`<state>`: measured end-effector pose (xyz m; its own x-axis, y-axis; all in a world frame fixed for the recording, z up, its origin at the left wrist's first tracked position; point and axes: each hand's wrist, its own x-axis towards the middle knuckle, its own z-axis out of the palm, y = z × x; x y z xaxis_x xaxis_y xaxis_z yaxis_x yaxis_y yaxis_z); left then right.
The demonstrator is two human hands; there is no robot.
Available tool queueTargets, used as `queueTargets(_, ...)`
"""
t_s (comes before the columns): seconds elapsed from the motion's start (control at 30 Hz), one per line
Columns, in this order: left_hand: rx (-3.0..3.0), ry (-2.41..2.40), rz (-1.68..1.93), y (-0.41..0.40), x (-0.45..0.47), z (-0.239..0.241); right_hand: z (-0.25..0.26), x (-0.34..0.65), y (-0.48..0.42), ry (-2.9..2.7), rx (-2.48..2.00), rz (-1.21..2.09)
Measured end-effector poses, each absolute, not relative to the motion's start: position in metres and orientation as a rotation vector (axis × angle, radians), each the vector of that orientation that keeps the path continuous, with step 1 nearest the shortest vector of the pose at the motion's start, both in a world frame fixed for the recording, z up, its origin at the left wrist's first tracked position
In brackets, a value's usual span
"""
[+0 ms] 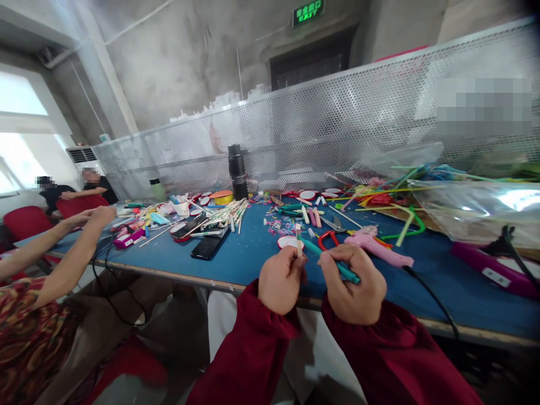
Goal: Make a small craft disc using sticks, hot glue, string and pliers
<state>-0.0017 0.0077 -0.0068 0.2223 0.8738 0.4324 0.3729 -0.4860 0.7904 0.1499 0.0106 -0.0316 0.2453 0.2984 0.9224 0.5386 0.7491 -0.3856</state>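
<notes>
My left hand (pixel 282 279) is closed in a fist around a short pale stick (pixel 298 236) that stands upright out of it. My right hand (pixel 353 283) is closed on a teal straw-like stick (pixel 329 260) that runs up-left to touch the pale stick. Both hands are at the near edge of the blue table (pixel 253 256), in dark red sleeves. Just beyond them lie a pink glue gun (pixel 378 246) with a black cable, red-handled scissors (pixel 329 236) and a small white-and-red disc (pixel 287 242).
The table is littered with straws, sticks, paper discs and small loom bands. A black phone (pixel 210 245) lies left of centre; a black flask (pixel 237 171) stands at the back. A clear plastic bag (pixel 476 205) fills the right. A person's arms (pixel 63 242) reach in from the left. Perforated metal screen behind.
</notes>
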Motion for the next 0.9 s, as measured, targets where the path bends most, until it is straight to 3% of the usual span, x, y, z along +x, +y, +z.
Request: queueTargets(0.9, 1.981, 1.172, 1.205, 0.0064, -0.0025, -0.0070, -0.0295, 0.1518, 0.0113, -1.398, -0.749, -0.192)
